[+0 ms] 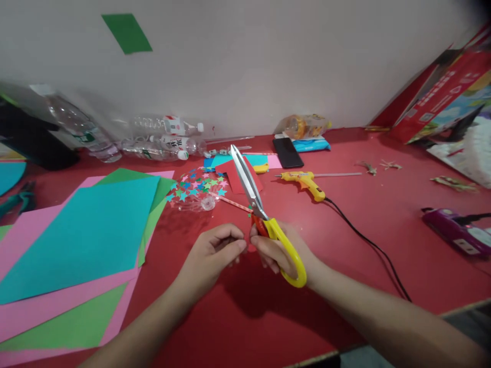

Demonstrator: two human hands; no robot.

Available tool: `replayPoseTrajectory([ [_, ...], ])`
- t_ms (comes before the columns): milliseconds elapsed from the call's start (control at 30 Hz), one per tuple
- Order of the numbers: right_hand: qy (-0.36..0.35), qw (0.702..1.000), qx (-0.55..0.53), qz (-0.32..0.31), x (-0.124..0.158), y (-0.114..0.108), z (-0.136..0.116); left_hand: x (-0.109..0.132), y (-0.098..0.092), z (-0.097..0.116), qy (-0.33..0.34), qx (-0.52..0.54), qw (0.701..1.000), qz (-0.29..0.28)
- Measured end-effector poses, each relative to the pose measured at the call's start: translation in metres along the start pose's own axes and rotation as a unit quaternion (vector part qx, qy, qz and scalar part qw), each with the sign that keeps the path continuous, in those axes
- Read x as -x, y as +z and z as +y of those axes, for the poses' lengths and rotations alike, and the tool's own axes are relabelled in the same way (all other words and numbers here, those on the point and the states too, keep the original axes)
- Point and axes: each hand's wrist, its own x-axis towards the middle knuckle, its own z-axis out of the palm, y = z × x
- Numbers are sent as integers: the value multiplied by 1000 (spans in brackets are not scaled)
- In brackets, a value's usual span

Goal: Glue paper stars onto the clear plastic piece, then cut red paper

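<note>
Scissors with yellow handles [295, 266] hang on my right hand [284, 250], their blades pointing up and away over the table. My right hand's fingers are curled, with thumb and forefinger pinched near a small red piece [260, 225]. Just to the left, my left hand [218, 250] has its thumb and fingertips pressed together; anything between them is too small to make out. The two hands nearly touch at the fingertips. Beyond them lies a clear plastic piece [207, 203] covered with coloured stars [197, 185], beside a pink striped straw [236, 204].
Coloured paper sheets [88, 235] cover the left side of the red table [230, 327]. Plastic bottles [164, 145] lie along the wall. A yellow glue gun [305, 183] with a black cord, a phone [287, 153] and a purple power strip [456, 232] are to the right.
</note>
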Motion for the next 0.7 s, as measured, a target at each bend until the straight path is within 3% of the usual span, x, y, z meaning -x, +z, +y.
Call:
replayPoseTrajectory([
  [133, -25, 999, 30, 27, 1, 2, 1, 0, 4, -6, -9, 41, 999, 25],
  [300, -54, 997, 57, -24, -1, -7, 2, -1, 4, -3, 2, 94, 995, 16],
  [500, -46, 984, 141, -102, 3, -28, 4, -1, -13, 16, 58, 131, 982, 121],
  [700, -53, 959, 211, -183, 10, -31, -8, 0, -30, 21, 120, 155, 960, 201],
])
